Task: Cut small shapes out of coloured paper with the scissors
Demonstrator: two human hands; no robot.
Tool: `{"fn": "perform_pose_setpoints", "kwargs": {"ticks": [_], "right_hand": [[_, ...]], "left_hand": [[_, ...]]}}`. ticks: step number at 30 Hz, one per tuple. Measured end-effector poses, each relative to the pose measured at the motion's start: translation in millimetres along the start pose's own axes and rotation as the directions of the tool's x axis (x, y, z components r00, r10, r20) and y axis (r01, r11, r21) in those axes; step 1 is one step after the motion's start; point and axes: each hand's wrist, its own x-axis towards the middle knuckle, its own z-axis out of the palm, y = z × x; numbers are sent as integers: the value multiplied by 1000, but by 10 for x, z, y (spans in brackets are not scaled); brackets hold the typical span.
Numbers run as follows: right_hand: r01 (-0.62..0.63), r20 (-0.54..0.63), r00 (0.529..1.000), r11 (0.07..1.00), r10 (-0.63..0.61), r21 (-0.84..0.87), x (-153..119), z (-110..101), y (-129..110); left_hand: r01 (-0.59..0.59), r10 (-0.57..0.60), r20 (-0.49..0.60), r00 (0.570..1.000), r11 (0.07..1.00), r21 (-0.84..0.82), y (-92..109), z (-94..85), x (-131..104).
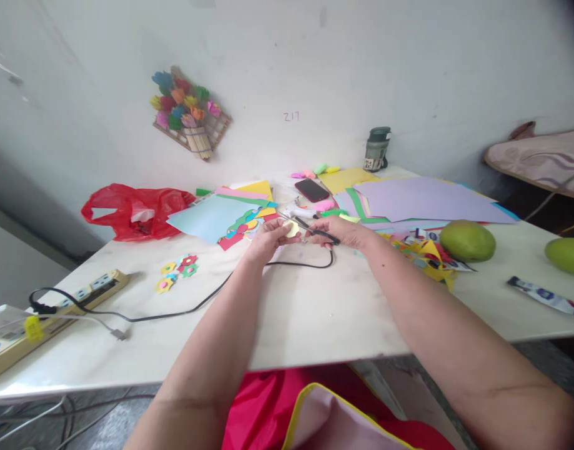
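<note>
Paper piece (294, 230), pale yellow, above the desk (324, 312), pinched at its edge by the left hand (270, 237); likely light, thin, easily creased; best held by the rim. Scissors (325, 235), dark-handled, gripped in the right hand (339, 231); probably rigid, best taken by the handles. Outward: black cable (296, 264); paper flowers (189, 270), leftward on the desk.

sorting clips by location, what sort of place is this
Probably a craft corner, perhaps in a home: small flower cutouts and coloured sheets lie on a table, with an artificial bouquet on the wall.
</note>
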Motion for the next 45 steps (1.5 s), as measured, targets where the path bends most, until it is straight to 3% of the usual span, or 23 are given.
{"fn": "perform_pose_setpoints", "kwargs": {"ticks": [9,24,35,45], "right_hand": [[-51,-8,999,999,51,-1,-47,7,-71],[-23,26,999,999,21,49,-30,32,-57],[-107,-36,993,991,110,84,-91,109,-208],[-81,-25,996,993,83,83,-92,103,-188]], "left_hand": [[15,-15,28,999,1000,6,51,30,-37],[33,-33,21,999,999,1,56,36,-48],[33,-33,6,999,999,20,18,-14,-12],[45,-45,18,999,999,-19,30,13,-18]]}}
